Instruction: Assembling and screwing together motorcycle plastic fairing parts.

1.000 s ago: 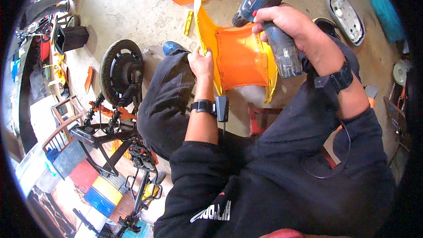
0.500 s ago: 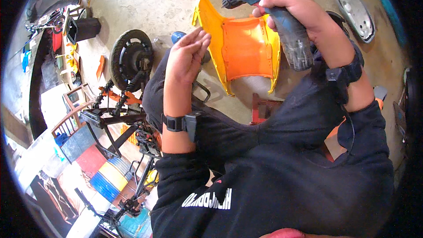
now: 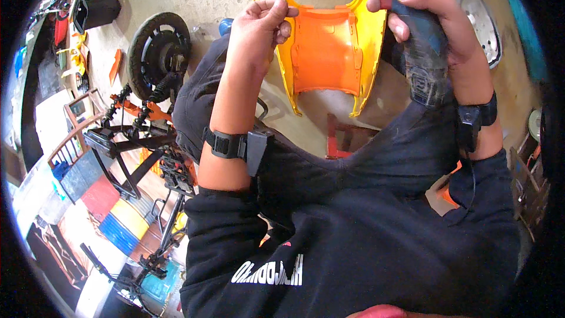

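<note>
My right hand grips a dark blue cordless drill by its handle, a finger at the red trigger. The drill lies sideways, its chuck and thin bit pointing left above a yellow and orange plastic vehicle panel. Beside the panel's left yellow arm is my left hand, thumb and fingertips pinched together. Anything between those fingertips is too small to make out. The bit is above my left fingertips, apart from them. The panel's curved orange middle sits between two yellow side arms.
A black wheel and a bare vehicle frame stand at the left. Behind the wheel is a black bin. A red stool-like frame is between my legs. An oval grey-white part lies at the right.
My left fingers have gone from loosely extended to a pinch. The drill has turned more level and shifted right, with its bit nearer the panel's left arm. The whole view has shifted slightly.
</note>
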Tool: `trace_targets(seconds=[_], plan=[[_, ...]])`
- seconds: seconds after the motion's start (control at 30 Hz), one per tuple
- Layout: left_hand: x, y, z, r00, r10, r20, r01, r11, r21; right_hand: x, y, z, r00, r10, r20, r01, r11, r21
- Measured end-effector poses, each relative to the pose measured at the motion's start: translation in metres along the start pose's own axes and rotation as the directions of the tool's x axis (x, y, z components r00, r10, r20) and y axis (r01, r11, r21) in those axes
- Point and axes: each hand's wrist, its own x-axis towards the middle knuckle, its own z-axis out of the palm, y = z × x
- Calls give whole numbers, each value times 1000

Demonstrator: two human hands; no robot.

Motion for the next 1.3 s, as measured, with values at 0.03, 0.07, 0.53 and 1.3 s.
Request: trace_targets(seconds=[0.03, 0.07, 0.53, 1.3], plan=[[0, 1, 2, 1000, 21, 8, -21, 999, -28, -1, 1, -3, 999, 35, 15, -35, 999, -3], [-1, 3, 4, 1000, 22, 2, -22, 1000, -16, -1, 1, -5, 997, 69, 31, -69, 998, -5], [2, 1, 2, 991, 121, -62, -131, 969, -208, 4, 6, 2, 994, -2, 105, 16, 992, -127], [5, -1, -4, 995, 92, 27, -74, 921, -382, -1, 5, 9, 997, -35, 71, 45, 990, -137]])
